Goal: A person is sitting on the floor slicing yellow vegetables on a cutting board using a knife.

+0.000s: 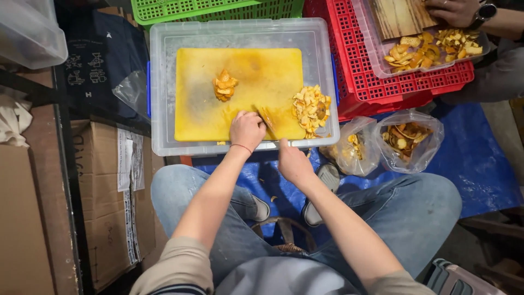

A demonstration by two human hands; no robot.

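Head view, looking down. My left hand [246, 130] rests closed on the near edge of the yellow plastic cutting board [202, 104], pinning something small I cannot make out, presumably to steady it. My right hand [292, 162] grips a handle just off the board's near right, its thin blade [267, 117] angled onto the board beside the left fingers. The board lies across a clear plastic tub [158, 87], probably as a raised work surface. A small stack of orange peel slices [224, 86] sits mid-board; a larger heap of cut peel [311, 109] lies at the right edge. Two clear bags of peel [406, 139] stand right.
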